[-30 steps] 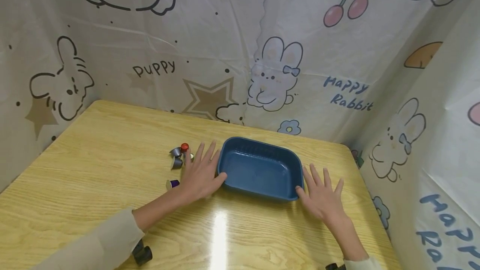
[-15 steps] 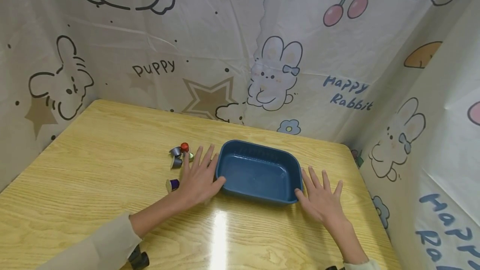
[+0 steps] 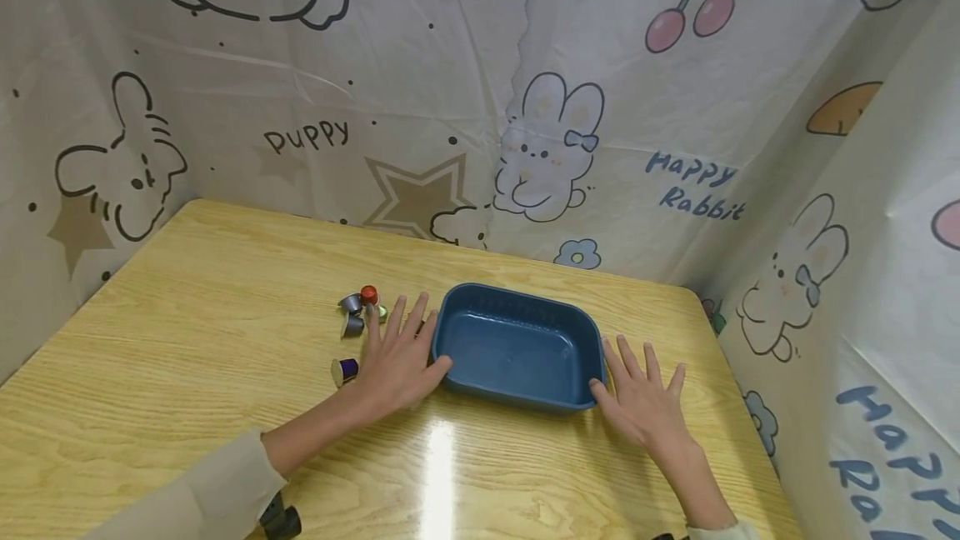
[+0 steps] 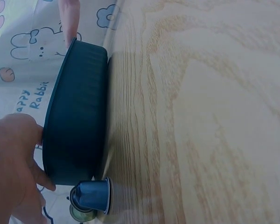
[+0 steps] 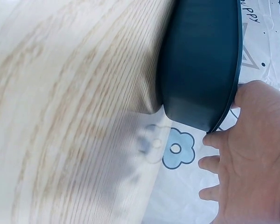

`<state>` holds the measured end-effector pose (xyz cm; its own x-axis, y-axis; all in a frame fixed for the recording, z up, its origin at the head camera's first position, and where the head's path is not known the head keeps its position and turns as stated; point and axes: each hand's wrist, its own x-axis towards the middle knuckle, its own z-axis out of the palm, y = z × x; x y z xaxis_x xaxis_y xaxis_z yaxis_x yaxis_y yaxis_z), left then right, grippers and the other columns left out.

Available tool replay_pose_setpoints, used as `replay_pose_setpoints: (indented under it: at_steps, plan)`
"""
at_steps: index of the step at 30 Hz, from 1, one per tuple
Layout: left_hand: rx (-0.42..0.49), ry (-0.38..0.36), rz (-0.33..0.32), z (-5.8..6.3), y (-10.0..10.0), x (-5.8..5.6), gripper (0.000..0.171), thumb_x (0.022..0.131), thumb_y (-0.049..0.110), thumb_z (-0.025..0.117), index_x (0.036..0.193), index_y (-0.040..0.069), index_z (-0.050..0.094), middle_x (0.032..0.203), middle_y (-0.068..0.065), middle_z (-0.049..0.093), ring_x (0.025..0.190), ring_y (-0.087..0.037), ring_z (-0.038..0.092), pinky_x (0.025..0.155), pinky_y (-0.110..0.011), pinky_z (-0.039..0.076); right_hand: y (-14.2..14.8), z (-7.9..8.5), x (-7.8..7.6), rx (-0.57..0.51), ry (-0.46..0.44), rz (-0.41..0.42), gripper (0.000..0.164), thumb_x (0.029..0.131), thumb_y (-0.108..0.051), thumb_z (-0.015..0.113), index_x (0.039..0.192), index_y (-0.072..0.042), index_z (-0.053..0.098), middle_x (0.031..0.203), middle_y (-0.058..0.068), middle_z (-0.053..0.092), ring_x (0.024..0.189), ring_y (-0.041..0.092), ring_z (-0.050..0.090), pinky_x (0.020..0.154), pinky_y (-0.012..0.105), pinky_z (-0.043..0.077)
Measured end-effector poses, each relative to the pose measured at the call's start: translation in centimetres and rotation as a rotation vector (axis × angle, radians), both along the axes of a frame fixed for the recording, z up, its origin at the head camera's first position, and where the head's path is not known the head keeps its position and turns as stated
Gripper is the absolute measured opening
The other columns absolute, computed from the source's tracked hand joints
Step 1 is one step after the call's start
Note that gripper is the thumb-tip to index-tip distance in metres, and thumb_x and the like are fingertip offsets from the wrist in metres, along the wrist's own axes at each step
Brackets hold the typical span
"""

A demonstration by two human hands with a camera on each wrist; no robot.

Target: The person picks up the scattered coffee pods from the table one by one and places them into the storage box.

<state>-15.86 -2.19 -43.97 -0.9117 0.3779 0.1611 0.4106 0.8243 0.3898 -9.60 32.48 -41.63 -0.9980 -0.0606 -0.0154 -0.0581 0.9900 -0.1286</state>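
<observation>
A dark blue rectangular plastic basin (image 3: 517,352) stands on the wooden table between both hands. My left hand (image 3: 401,365) lies at its left end, fingers spread and straight, thumb at the near left rim. At the right end is my right hand (image 3: 645,398), likewise spread, its thumb touching the rim near the front corner. Left of the left hand are several coffee capsules: a red one (image 3: 368,295), a grey one (image 3: 350,303), a darker grey one (image 3: 352,325), a pale green one (image 3: 382,313) partly hidden by fingers, and a purple one (image 3: 345,370) lying nearer.
Patterned fabric (image 3: 300,65) hangs behind the table and along its sides. The wooden table (image 3: 187,315) spreads widely to the left of the capsules. A dark wrist camera (image 3: 281,519) shows below the left sleeve.
The basin has slid slightly nearer to me, and both hands have come back with it. The capsules on the left have stayed in place.
</observation>
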Motion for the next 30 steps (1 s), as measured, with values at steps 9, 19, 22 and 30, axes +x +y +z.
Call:
replay_pose_setpoints:
  at_steps: [9,19,22,30]
  plan:
    - [0.003,-0.013,-0.004,-0.2,0.2,-0.2,0.068,0.095,0.041,0.057,0.148,0.0,0.046,0.162,-0.02,0.02,0.147,-0.046,0.012,0.108,-0.074,0.009,0.1,-0.3,0.0,-0.007,-0.002,-0.007,0.066,0.103,-0.044,0.046,0.157,-0.008,0.031,0.16,0.023,0.023,0.144,0.054,0.006,0.1,0.08,-0.007]
    - [0.02,-0.016,-0.003,-0.4,0.4,-0.1,0.069,0.094,0.039,0.054,0.149,-0.001,0.043,0.161,-0.021,0.021,0.147,-0.046,0.012,0.109,-0.072,0.008,0.4,-0.6,-0.1,-0.011,-0.01,-0.019,0.067,0.103,-0.043,0.047,0.157,-0.008,0.03,0.16,0.024,0.022,0.144,0.054,0.006,0.1,0.08,-0.008]
    - [0.012,-0.015,-0.003,-0.4,0.4,-0.1,0.07,0.095,0.041,0.055,0.149,-0.001,0.043,0.161,-0.02,0.021,0.147,-0.046,0.012,0.11,-0.072,0.008,0.4,-0.6,-0.1,-0.009,-0.003,-0.02,0.068,0.103,-0.044,0.046,0.157,-0.008,0.029,0.16,0.023,0.022,0.144,0.054,0.006,0.1,0.08,-0.007]
    - [-0.017,0.017,0.022,-0.3,-0.6,0.0,0.073,0.095,0.056,0.055,0.152,0.011,0.044,0.162,-0.017,0.022,0.148,-0.043,0.013,0.11,-0.071,0.011,0.1,-0.9,-0.3,-0.018,0.061,0.002,0.074,0.102,-0.056,0.044,0.158,-0.012,0.028,0.163,0.017,0.02,0.145,0.052,0.006,0.1,0.081,-0.006]
